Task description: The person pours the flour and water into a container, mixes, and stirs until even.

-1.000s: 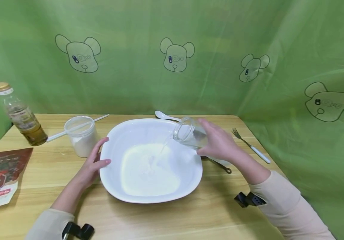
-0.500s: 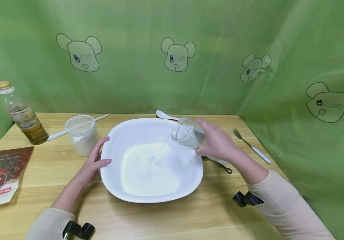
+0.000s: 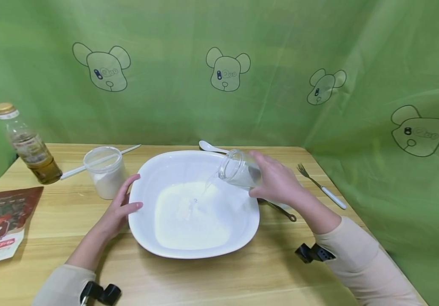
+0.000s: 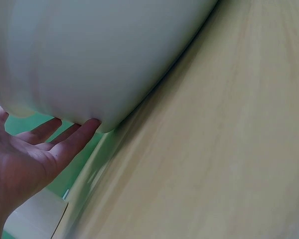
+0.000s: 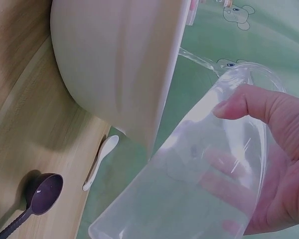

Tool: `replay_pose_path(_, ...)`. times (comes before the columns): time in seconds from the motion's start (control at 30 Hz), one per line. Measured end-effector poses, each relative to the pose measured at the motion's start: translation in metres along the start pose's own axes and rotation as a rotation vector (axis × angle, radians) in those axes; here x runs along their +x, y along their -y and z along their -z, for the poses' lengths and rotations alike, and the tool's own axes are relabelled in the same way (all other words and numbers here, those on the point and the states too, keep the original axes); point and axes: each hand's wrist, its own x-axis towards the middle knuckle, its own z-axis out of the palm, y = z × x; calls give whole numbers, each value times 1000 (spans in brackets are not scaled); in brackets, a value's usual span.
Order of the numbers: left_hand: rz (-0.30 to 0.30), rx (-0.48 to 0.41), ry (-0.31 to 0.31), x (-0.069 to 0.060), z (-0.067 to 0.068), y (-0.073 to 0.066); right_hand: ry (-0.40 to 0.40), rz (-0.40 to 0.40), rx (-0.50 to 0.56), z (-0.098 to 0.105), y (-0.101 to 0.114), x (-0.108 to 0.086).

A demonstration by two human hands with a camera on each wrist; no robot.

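The white basin (image 3: 194, 170) hides the lower fingers of the left hand (image 3: 116, 208) in the head view, and itself runs past the top edge in both wrist views. A white spoon (image 3: 210, 147) loses its handle behind the basin and the tilted clear jar (image 3: 240, 171). The right wrist view crops the jar's lower end and part of the right hand (image 3: 278, 178), and cuts the handle of a dark ladle (image 5: 47, 194). The left edge trims a packet (image 3: 10, 223); lettering on the bottle (image 3: 33, 154) is too small to read.
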Motion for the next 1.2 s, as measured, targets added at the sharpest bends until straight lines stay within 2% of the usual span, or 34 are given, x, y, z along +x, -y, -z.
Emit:
replay_pose_path(0.47, 9, 20, -8, 0, 1, 0, 7, 7, 6, -1, -3, 1)
replay_pose_path(1.2, 14, -1, -2, 0, -1, -1, 29, 2, -19, 0, -2, 1)
